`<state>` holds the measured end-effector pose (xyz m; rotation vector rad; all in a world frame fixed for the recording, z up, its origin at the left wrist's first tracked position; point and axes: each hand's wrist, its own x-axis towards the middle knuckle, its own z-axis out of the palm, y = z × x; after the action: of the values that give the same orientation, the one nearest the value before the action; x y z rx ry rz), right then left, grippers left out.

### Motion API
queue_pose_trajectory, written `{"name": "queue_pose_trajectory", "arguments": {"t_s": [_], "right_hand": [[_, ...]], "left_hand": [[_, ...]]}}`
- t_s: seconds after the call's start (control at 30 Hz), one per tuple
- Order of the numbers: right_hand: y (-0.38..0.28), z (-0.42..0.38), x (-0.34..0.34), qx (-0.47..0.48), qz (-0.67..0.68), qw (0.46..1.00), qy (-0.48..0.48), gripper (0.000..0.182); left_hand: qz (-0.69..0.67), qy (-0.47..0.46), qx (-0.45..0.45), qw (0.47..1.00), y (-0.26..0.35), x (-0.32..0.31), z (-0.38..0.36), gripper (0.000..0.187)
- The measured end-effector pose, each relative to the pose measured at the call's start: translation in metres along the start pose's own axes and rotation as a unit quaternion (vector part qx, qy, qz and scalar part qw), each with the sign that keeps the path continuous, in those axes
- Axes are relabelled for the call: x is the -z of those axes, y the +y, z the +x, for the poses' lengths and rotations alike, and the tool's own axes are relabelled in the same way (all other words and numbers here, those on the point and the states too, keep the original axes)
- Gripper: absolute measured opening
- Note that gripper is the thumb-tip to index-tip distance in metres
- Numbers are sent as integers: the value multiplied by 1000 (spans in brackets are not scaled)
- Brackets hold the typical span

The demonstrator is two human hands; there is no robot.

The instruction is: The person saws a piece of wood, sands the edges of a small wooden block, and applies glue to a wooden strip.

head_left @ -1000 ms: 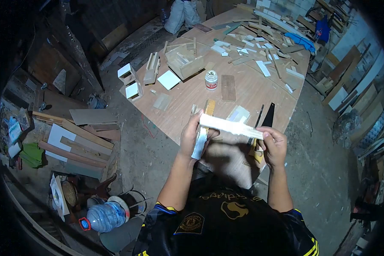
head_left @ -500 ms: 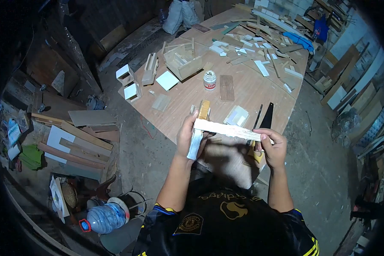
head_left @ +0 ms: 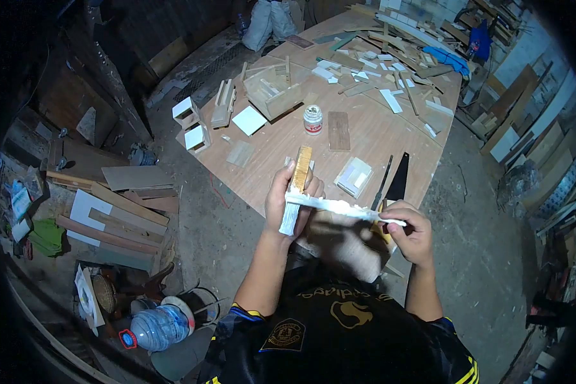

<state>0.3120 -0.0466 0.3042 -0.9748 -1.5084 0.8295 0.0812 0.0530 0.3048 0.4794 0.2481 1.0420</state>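
My left hand [head_left: 279,195] is closed round a wooden-handled brush [head_left: 303,168], whose handle points up and whose pale bristles hang down over the palm. In my right hand [head_left: 411,232] a long white strip [head_left: 339,207] is pinched at its right end. The strip's left end lies across the brush, just above the bristles. Its surface looks rough and uneven. Beyond the hands, a glass jar [head_left: 313,120] with a red and white label stands on the wooden table [head_left: 281,137], beside a flat brown board [head_left: 339,131].
A small white-topped block [head_left: 354,176], a black saw blade [head_left: 399,178] and a thin dark tool [head_left: 384,179] lie near my right hand. Farther back are wooden boxes [head_left: 272,93] and scattered offcuts [head_left: 390,101]. A large water bottle [head_left: 160,326] is at lower left.
The white strip has tilted to show a narrower side, and its left end sits slightly lower. My right hand has shifted slightly down and its fingers have rolled over the strip's end.
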Motion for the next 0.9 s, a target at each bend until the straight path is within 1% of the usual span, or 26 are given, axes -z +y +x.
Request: {"name": "queue_pose_trajectory", "arguments": {"t_s": [0.07, 0.1, 0.17, 0.2, 0.27, 0.3, 0.37, 0.4, 0.43, 0.47, 0.5, 0.53, 0.57, 0.6, 0.63, 0.67, 0.7, 0.73, 0.8, 0.83, 0.87, 0.9], "right_hand": [[0, 2, 5, 64, -63, 995, -52, 18], [-2, 1, 2, 64, -63, 995, -52, 18], [-8, -2, -5, -19, -63, 998, 13, 20], [-11, -1, -5, -19, -63, 998, 12, 20], [-17, 1, -5, -60, -102, 993, -5, 22], [-18, 2, -4, -60, -101, 993, -5, 22], [-20, 3, -4, -10, -126, 991, -36, 24], [-19, 4, -4, -10, -125, 991, -36, 24], [-19, 5, -4, 15, -146, 989, -27, 24], [-19, 5, -4, 40, -167, 985, -18, 23], [-18, 5, -5, 40, -167, 985, -18, 23], [-15, 5, -6, 39, -172, 984, 7, 22], [-13, 6, -7, 38, -175, 983, 32, 21], [-11, 7, -8, 38, -175, 983, 32, 21], [-9, 8, -9, 49, -179, 981, 57, 20], [-8, 8, -9, 59, -183, 978, 83, 20], [-7, 7, -9, 59, -182, 978, 83, 20], [-6, 5, -8, 58, -164, 982, 75, 19], [-8, 3, -4, 56, -144, 986, 67, 19], [-14, 3, 0, 8, -132, 991, 19, 18], [-17, 2, 2, -40, -120, 992, -29, 17], [-15, 1, 2, -40, -120, 992, -28, 17]], "left_hand": [[-3, -10, -1, 1000, 0, 0, 0, 40], [-5, -20, -1, 1000, 0, 1, 0, 41], [-1, -24, -4, 1000, 0, 3, 1, 41], [3, -29, -7, 1000, 0, 4, 2, 41], [9, -29, -8, 1000, 0, 3, 2, 41], [14, -30, -9, 999, 1, 2, 1, 41], [15, -35, -7, 999, 1, 5, 2, 41], [16, -41, -5, 999, 1, 6, 2, 41], [16, -41, -4, 999, 1, 5, 2, 41], [18, -26, -4, 999, 0, 4, 1, 41], [21, -12, -4, 1000, -1, 1, 0, 41], [21, -13, -4, 1000, -2, -3, 0, 41], [33, 55, -6, 998, -3, -8, 0, 41], [44, 122, -8, 991, -4, -10, -1, 42], [45, 122, -8, 991, -4, -6, -1, 42], [31, 59, -3, 998, -5, 1, -1, 42], [18, -4, 2, 1000, -5, 5, -2, 42], [18, -3, 2, 1000, -4, 2, -1, 42], [1, 86, -15, 996, -1, -9, 0, 42], [1, 86, -15, 996, -2, -6, 0, 42], [-2, 26, -11, 1000, -3, -1, 0, 40], [-5, -34, -8, 999, -3, 2, 0, 37]]}}
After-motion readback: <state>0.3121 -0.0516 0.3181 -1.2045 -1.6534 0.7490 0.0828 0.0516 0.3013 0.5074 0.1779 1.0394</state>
